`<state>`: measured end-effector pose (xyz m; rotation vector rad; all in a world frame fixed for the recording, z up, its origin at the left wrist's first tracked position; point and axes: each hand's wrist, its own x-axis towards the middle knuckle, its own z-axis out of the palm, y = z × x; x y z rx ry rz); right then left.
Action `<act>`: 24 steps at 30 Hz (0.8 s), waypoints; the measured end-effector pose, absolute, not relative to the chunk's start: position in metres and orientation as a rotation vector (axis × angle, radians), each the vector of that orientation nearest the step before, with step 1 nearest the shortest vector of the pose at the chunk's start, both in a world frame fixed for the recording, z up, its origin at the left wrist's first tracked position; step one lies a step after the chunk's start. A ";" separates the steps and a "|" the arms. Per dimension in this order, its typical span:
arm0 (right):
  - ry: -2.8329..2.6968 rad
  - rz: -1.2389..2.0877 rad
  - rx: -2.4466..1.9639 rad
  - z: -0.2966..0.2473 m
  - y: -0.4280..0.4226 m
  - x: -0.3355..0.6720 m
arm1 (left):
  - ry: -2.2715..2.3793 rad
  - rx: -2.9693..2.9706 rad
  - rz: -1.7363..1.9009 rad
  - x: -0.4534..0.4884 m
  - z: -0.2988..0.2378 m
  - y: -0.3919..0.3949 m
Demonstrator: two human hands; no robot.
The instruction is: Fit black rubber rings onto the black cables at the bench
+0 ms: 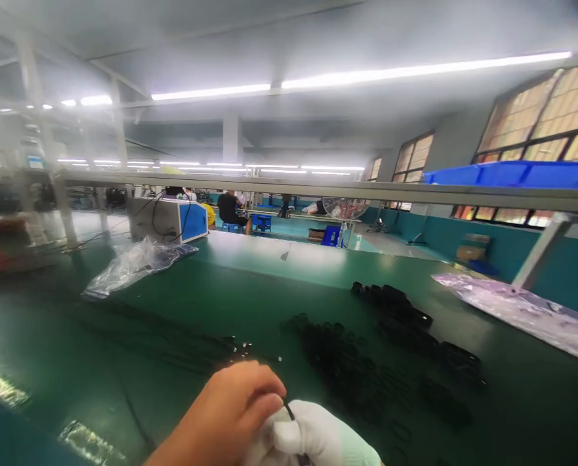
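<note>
My bare left hand and my gloved right hand meet at the bottom middle. A thin black cable runs between them. Thumb and forefinger of the left hand pinch its upper end. Wrapped in a white glove, the right hand grips the cable lower down, where a dark piece shows below the gloved fingers. Just beyond the left hand lie several black cables with small bright tips. To the right of my hands spreads a heap of small black loops; black parts lie behind it.
The green tabletop carries a clear plastic bag and a grey-blue machine box at left. A pinkish plastic sheet lies at right by a metal post. A shelf rail crosses overhead, with a blue bin. A seated person is far off.
</note>
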<state>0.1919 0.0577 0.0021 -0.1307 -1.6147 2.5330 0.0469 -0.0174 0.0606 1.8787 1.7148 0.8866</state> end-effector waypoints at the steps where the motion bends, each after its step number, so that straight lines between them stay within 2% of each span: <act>1: -1.527 2.543 -0.115 -0.003 0.058 0.187 | 1.755 1.899 0.902 0.045 0.060 -0.015; 6: -1.089 2.775 -0.058 -0.012 0.052 0.181 | 1.595 1.744 0.981 0.032 0.063 -0.007; 9: -1.008 2.851 -0.068 -0.011 0.052 0.183 | 1.587 1.729 0.994 0.031 0.064 -0.001; 20: -1.085 2.776 -0.124 -0.026 0.058 0.178 | 1.661 1.815 0.912 0.030 0.045 0.018; 24: -0.948 2.724 -0.024 -0.012 0.064 0.190 | 1.431 1.691 0.986 0.038 0.022 0.017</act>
